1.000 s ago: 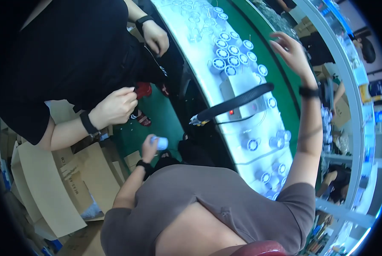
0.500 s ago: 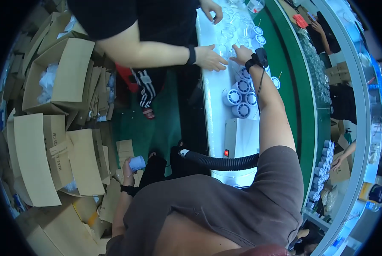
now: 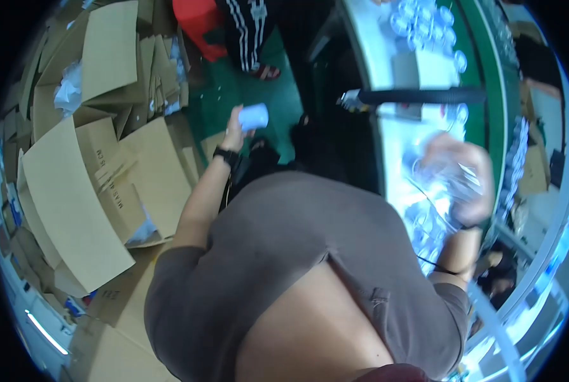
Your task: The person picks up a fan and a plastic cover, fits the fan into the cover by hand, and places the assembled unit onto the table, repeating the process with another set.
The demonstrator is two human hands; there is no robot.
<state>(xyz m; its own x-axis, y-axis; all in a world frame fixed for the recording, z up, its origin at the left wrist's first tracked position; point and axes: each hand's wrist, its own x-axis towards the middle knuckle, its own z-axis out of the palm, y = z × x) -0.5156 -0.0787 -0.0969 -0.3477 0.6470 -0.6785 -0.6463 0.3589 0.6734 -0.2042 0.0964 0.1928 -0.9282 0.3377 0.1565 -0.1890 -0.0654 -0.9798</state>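
My left hand [image 3: 233, 135] is closed around a pale lavender cylinder [image 3: 254, 116], held out over the green floor beside the cartons. On the other side, my right hand [image 3: 474, 167] is smeared by motion above the white table [image 3: 392, 137]. Its fingers appear closed on a clear, shiny plastic piece [image 3: 446, 173], whose exact kind the blur hides. More clear plastic items [image 3: 424, 219] lie on the table below that hand.
Open cardboard cartons [image 3: 81, 204] crowd the left. A black flexible hose [image 3: 418, 96] with a pale nozzle crosses the table by a white box [image 3: 418, 69]. Pale fan-like cylinders [image 3: 421, 24] stand beyond it. A co-worker's striped trouser leg [image 3: 249, 35] and a red stool [image 3: 198, 32] are ahead.
My right hand has come back from the table's far part, now with clear plastic at its fingers. My left hand still holds the cylinder. The view has shifted, and the co-worker's arms are out of it.
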